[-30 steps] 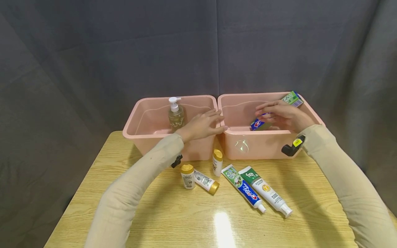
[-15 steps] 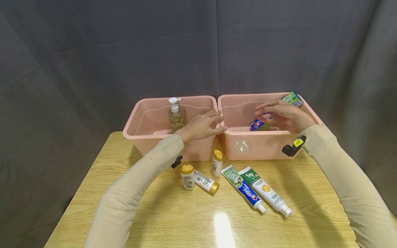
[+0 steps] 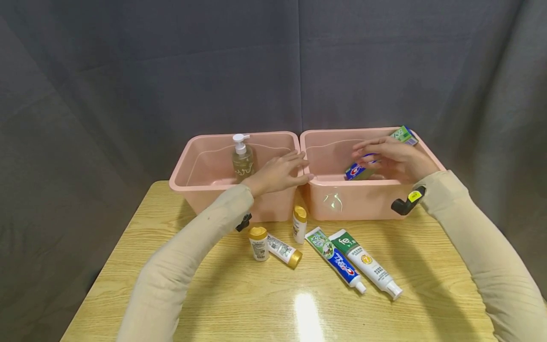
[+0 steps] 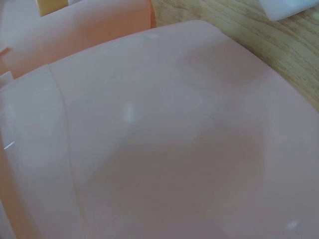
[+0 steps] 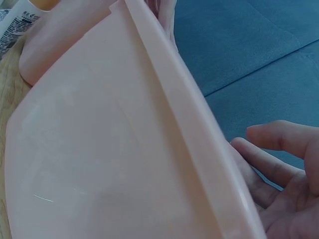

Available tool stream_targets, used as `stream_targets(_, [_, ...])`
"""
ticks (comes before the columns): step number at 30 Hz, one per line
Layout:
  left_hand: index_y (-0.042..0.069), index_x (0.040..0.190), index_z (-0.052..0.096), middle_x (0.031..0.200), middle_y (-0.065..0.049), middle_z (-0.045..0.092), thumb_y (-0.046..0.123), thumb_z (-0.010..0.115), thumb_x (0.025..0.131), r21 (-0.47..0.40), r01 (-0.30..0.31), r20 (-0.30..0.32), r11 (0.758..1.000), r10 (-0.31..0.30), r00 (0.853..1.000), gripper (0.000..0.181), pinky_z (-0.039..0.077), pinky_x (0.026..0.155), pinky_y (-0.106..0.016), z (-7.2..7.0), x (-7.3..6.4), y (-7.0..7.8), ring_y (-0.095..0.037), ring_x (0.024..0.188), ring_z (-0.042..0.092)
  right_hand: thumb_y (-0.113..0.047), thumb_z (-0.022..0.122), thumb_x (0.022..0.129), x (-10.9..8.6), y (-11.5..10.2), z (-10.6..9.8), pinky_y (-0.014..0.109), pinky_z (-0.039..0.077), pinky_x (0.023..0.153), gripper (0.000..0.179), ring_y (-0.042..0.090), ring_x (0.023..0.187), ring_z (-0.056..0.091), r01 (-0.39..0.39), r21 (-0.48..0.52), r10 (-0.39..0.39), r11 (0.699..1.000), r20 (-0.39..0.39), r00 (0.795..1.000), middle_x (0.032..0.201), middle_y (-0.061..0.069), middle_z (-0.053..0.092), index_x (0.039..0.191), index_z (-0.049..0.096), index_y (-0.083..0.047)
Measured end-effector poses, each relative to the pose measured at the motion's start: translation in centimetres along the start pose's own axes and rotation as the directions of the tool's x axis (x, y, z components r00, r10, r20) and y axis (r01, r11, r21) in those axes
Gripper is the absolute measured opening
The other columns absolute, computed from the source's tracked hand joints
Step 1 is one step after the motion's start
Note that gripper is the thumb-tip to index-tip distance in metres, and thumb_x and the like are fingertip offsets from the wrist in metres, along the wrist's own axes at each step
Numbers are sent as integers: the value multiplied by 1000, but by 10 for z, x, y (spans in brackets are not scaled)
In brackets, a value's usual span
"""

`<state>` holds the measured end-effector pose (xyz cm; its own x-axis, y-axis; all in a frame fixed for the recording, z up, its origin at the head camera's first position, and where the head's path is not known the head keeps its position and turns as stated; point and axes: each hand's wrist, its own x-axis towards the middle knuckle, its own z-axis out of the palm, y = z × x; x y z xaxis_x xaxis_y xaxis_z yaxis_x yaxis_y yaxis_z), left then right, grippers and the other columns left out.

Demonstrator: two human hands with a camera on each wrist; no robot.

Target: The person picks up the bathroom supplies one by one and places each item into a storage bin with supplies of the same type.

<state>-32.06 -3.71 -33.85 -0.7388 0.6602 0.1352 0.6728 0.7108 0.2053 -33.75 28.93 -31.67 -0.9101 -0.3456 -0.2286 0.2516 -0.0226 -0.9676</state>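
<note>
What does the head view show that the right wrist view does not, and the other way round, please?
Only the head view: the pump bottle standing in the left bin, and the blue box and green box in the right bin.

Only the right wrist view: the curtain showing through gaps in the right hand.

Both: that hand, parts of both bins, the curtain and the wooden table.

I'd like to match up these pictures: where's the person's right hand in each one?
Head: the right hand is right of centre, over the right pink bin.
Left wrist: not in it.
Right wrist: lower right, past the bin's rim.
Shared landmark: the wooden table.
</note>
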Motion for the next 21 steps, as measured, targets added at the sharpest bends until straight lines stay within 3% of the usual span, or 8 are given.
stream_targets(7, [14,149,46,161,-8,27,54,44,101,-4,-2,1,1000,2,1000,63,17,119,-49,0,1,0,-27,149,19,-13,66,97,-3,-7,-1,34,57,85,16,21,98,68,-18,-46,18,999,-14,1000,107,6,73,110,75,-9])
stream_targets(12, [15,149,46,161,-8,27,55,44,101,-5,1,3,1000,-1,1000,62,17,119,-50,1,2,0,-28,149,19,-8,59,100,-4,-12,-1,32,57,85,18,19,91,71,46,-156,-40,987,40,998,101,4,74,102,77,-13])
stream_targets(21, [13,149,47,161,-8,27,56,43,101,-17,-3,3,1000,3,1000,65,17,119,-50,2,3,-1,-28,149,20,-5,57,100,-5,-14,-3,34,57,84,19,21,88,72,77,-163,-64,984,87,994,100,7,75,104,75,-9])
